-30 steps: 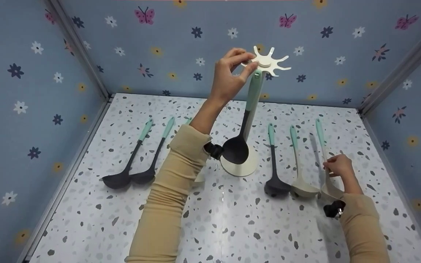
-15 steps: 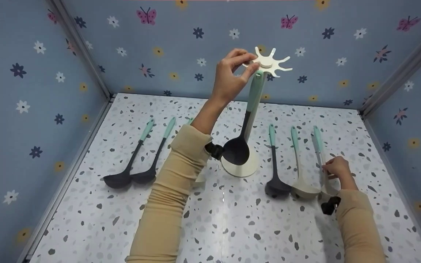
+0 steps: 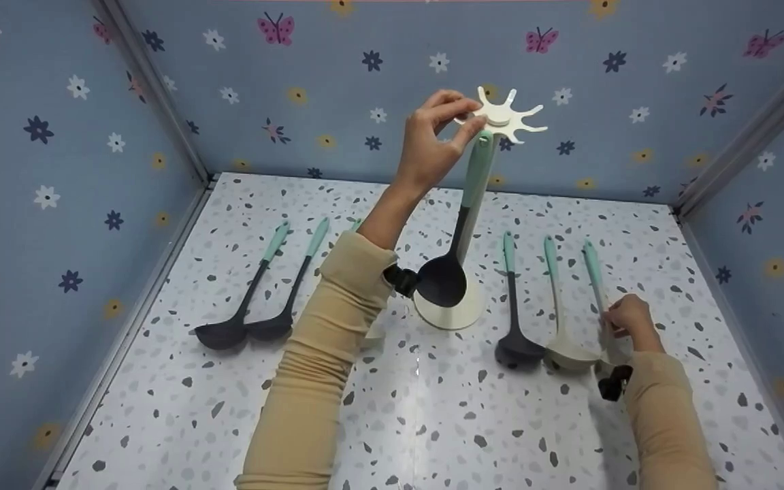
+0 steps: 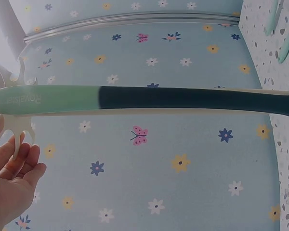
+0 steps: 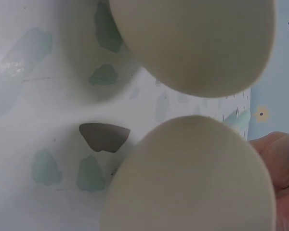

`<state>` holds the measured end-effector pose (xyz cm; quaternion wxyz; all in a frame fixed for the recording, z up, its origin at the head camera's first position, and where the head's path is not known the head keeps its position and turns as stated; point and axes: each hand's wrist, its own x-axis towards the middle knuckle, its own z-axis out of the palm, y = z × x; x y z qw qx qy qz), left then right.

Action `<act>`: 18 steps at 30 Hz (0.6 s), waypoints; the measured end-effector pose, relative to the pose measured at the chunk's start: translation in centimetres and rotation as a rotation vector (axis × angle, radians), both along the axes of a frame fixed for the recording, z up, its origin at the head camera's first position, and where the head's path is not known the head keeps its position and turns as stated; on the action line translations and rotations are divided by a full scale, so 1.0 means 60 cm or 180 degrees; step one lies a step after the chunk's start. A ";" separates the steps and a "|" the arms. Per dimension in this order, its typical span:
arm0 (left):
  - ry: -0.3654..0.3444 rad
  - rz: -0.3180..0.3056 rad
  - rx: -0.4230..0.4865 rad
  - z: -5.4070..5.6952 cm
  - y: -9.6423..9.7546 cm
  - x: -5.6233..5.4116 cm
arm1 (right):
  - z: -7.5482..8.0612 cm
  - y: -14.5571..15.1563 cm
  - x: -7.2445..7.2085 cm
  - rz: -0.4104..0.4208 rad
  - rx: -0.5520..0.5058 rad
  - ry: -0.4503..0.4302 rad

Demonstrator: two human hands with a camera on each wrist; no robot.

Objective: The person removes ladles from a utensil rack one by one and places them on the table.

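My left hand [image 3: 433,139] is raised, its thumb and fingers pinching the star-shaped hooked top [image 3: 499,116] of a cream utensil stand. Just below the fingers, a black ladle [image 3: 442,280] with a mint-green handle hangs from the stand, bowl down. In the left wrist view its handle [image 4: 58,100] crosses in front of the post, and the hand's fingertips [image 4: 34,156] are at a prong. At the right, my right hand [image 3: 630,317] grips the shaft of a beige ladle [image 3: 594,265], whose bowl is partly hidden by the wrist camera. The right wrist view shows that bowl [image 5: 192,178] close up.
Left of the right hand lie another beige ladle [image 3: 567,350] and a black ladle [image 3: 516,346]. Two black ladles [image 3: 223,332] lie at the left; a third green handle is mostly behind the left arm. The stand's round base [image 3: 453,316] is mid-table. Flowered walls enclose the table.
My right hand has drawn the beige ladle slightly toward me and to the left, lining it up beside the other beige one. The left hand stays at the stand's top.
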<state>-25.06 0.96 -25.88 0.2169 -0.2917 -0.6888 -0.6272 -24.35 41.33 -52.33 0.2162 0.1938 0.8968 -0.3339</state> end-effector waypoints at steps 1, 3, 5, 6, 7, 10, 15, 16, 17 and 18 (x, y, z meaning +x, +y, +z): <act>-0.0008 0.0004 -0.0013 0.000 0.000 0.000 | 0.000 -0.001 0.000 0.0012 0.0013 0.0004; -0.0009 0.0007 -0.0031 0.000 -0.001 0.000 | -0.001 -0.001 0.000 0.0048 0.0037 0.0027; -0.0010 0.0008 -0.0052 0.000 -0.001 0.000 | -0.002 -0.002 0.000 0.0058 0.0058 0.0060; -0.0021 0.0010 -0.0059 0.000 -0.001 0.000 | -0.002 -0.002 0.000 0.0071 0.0064 0.0073; -0.0030 0.0012 -0.0067 0.000 -0.001 0.000 | -0.002 -0.003 0.000 0.0093 0.0081 0.0096; -0.0036 0.0014 -0.0069 0.001 -0.001 0.000 | -0.004 -0.005 -0.001 0.0086 0.0138 0.0100; -0.0043 0.0013 -0.0054 0.001 -0.001 0.000 | -0.005 -0.008 -0.002 0.0107 0.0258 0.0124; -0.0041 0.0014 -0.0051 0.001 -0.001 0.000 | -0.005 -0.009 -0.002 0.0107 0.0274 0.0128; -0.0041 0.0015 -0.0048 0.001 -0.001 0.000 | -0.005 -0.010 -0.002 0.0111 0.0284 0.0138; -0.0042 0.0015 -0.0046 0.001 -0.001 0.000 | -0.005 -0.010 -0.002 0.0107 0.0292 0.0144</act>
